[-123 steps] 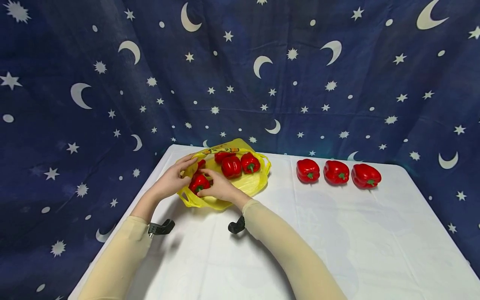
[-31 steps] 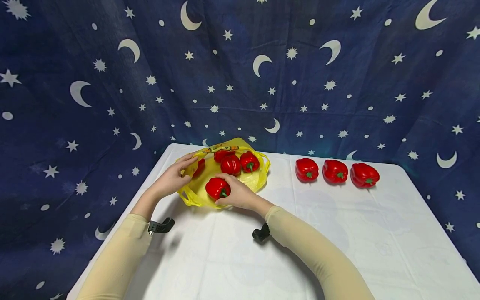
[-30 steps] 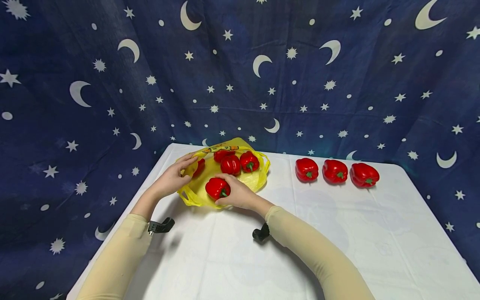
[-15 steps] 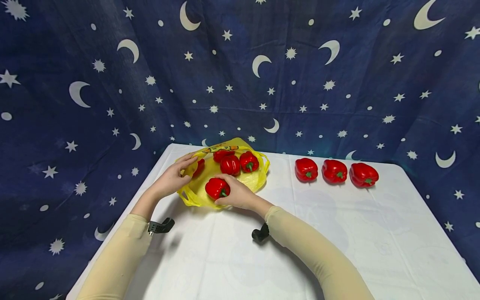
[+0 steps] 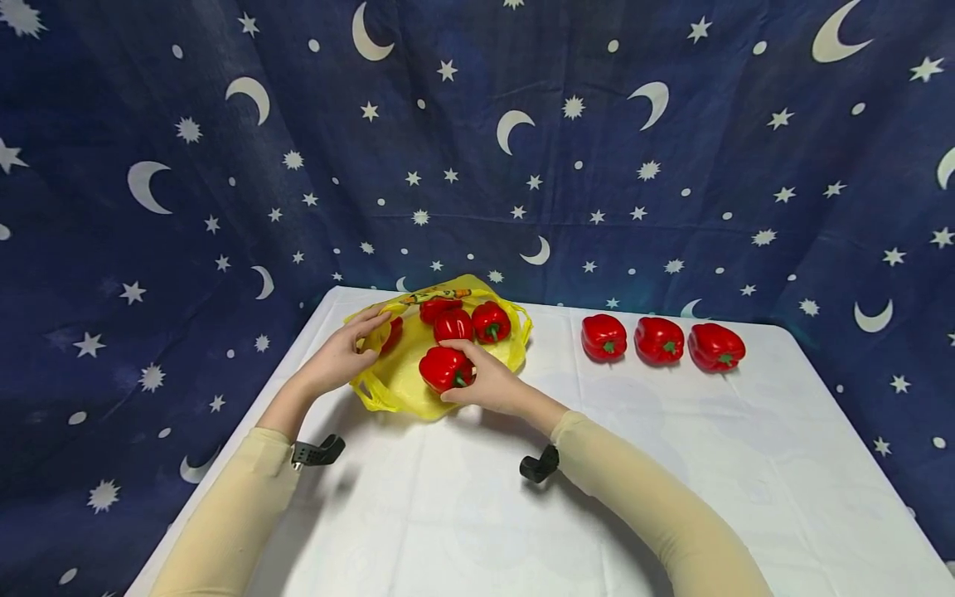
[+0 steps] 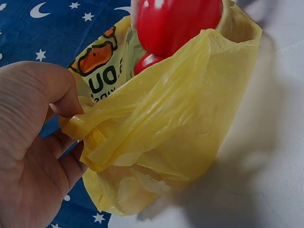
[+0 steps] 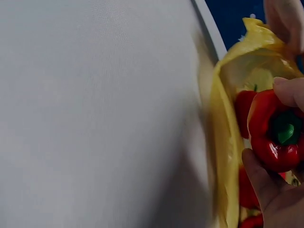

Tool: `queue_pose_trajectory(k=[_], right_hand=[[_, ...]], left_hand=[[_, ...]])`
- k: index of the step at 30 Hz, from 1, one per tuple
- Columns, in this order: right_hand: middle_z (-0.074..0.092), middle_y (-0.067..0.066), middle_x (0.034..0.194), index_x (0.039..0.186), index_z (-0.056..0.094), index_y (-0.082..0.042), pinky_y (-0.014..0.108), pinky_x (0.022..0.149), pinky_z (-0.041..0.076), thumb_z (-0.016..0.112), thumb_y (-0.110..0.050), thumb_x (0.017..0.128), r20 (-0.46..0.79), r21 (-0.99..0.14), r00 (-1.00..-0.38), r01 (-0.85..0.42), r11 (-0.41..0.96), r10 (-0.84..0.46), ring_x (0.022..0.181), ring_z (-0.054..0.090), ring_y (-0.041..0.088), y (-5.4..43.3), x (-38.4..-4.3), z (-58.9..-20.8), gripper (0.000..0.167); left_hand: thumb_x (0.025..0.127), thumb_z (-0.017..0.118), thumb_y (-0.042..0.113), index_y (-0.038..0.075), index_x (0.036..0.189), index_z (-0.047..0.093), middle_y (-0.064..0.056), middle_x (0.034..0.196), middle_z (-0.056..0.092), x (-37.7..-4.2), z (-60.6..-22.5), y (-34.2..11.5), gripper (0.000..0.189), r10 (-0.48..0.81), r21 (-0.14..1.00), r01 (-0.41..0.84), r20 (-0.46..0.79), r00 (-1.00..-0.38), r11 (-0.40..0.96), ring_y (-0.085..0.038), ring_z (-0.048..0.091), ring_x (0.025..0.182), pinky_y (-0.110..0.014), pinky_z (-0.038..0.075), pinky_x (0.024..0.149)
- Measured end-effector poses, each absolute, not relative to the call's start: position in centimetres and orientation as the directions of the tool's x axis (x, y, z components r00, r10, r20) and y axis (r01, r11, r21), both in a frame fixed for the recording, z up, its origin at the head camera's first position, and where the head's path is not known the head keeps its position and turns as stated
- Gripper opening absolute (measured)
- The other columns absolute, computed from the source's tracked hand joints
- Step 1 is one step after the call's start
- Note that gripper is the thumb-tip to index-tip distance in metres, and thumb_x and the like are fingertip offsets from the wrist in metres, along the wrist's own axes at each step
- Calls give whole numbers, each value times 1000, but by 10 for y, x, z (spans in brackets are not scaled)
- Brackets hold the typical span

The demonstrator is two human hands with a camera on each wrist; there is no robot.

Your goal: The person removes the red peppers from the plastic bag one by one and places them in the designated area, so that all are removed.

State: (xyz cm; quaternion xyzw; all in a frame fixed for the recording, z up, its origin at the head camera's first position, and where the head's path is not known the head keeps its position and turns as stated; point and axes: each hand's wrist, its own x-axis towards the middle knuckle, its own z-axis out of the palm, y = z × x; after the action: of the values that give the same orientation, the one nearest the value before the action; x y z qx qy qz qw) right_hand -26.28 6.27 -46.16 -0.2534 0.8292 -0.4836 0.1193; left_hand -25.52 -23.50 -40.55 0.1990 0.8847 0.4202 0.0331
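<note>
A red bell pepper (image 5: 442, 369) with a green stem is gripped by my right hand (image 5: 492, 383) over the front of an open yellow plastic bag (image 5: 399, 381). In the right wrist view, thumb and fingers hold the pepper (image 7: 270, 128) from both sides, stem toward the camera. My left hand (image 5: 336, 358) pinches the bag's left rim; the left wrist view shows the yellow film (image 6: 161, 123) bunched between thumb and fingers. Several more red bell peppers (image 5: 453, 326) lie inside the bag, one partly hidden by the left hand's side of it.
Three red bell peppers stand in a row at the back right: left (image 5: 604, 337), middle (image 5: 660, 341) and right (image 5: 716, 347). A white cloth (image 5: 462, 514) covers the table. Behind it hangs a dark blue curtain (image 5: 462, 141) with moons and stars.
My right hand took hold of the pepper at the bag's left side and has drawn it right, lately a little farther. The left hand has stayed at the bag's rim.
</note>
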Motion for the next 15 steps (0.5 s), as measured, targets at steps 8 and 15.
queue_pose_trajectory(k=[8,15], right_hand=[[52,5,141,152,45,-35,38,95,55,88,-27,79,58,-895,-883,-253,367,-466,122,55,24,111,-259,-448,85],[54,8,139,153,45,-29,39,91,57,89,-28,78,47,-907,-925,-198,371,-377,116,57,30,164,-252,-444,87]], left_hand=[[91,55,-2,10,159,39,-1,168,24,-256,-404,-234,71,375,738,327,108,-921,591,-30,22,152,-48,43,106],[90,56,-1,9,159,38,-4,168,24,-253,-409,-238,72,384,733,345,124,-915,586,-31,28,149,-52,41,109]])
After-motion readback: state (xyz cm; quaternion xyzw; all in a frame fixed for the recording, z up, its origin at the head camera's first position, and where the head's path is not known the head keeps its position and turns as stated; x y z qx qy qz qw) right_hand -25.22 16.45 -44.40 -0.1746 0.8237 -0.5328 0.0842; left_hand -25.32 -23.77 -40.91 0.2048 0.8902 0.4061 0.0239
